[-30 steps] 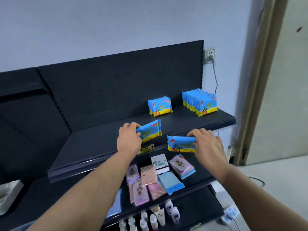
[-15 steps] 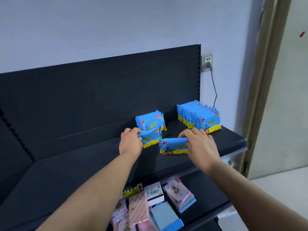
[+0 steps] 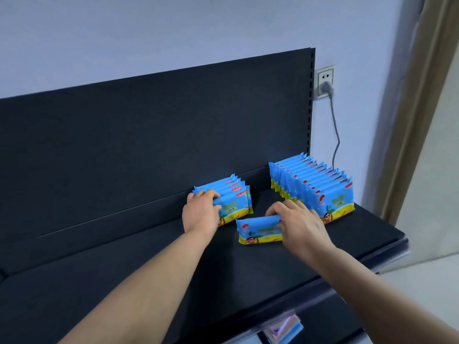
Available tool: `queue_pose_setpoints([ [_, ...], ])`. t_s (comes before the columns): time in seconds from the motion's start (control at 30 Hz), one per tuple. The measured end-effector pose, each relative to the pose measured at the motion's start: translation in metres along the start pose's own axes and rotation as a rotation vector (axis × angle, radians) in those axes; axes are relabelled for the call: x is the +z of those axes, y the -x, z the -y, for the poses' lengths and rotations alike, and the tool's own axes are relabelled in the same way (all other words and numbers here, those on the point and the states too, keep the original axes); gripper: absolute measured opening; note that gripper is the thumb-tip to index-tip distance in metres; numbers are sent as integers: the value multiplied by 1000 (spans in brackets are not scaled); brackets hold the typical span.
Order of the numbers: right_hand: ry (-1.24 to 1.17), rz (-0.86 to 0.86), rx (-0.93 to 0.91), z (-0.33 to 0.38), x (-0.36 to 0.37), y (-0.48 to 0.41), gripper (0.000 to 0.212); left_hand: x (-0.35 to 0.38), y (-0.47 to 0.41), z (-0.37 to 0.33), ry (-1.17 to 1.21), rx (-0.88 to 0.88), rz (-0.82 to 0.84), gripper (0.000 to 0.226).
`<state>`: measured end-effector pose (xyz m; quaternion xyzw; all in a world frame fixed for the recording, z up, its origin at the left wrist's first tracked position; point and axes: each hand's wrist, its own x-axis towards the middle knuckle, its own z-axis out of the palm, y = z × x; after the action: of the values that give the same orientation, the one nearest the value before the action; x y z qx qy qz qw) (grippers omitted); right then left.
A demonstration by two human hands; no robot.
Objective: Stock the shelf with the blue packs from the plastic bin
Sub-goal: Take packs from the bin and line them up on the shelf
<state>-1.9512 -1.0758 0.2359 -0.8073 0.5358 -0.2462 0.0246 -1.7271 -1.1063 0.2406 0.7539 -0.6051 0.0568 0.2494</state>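
Deeper onto the black metal shelf now, my left hand grips one soft blue plastic pack against the short back row, my right hand pinches a second blue pack just in front: light, squashy, slippery-looking, best held by the ends.

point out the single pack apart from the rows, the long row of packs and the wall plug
single pack [image 3: 258, 230]: head view, its printed front face
long row of packs [image 3: 334, 203]: head view, front pack's face
wall plug [image 3: 327, 87]: head view, grey plug body
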Motion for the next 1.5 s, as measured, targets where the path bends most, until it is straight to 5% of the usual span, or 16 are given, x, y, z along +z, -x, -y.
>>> queue_pose_setpoints([
  [0.37, 1, 88, -170, 0, 8, -43, 38, -2, 10, 4, 104, -143, -268, 20],
  [0.43, 1, 105, -208, 6, 14, -52, 38, -5, 20, 19, 54, -236, -213, 21],
  [0.57, -19, 109, -247, 21, 28, -69, 34, -9, 36, 42, -107, -434, 156, 34],
  [0.73, 68, 53, -271, 31, 38, -87, 40, -8, 43, 49, -228, -424, 360, 46],
  [1.3, 134, -109, -325, 37, 49, -89, 45, -10, 52, 50, -241, -349, 271, 35],
  [1.5, -66, 149, -512, 53, 46, -55, 26, -30, 90, 43, -244, -396, 227, 39],
])
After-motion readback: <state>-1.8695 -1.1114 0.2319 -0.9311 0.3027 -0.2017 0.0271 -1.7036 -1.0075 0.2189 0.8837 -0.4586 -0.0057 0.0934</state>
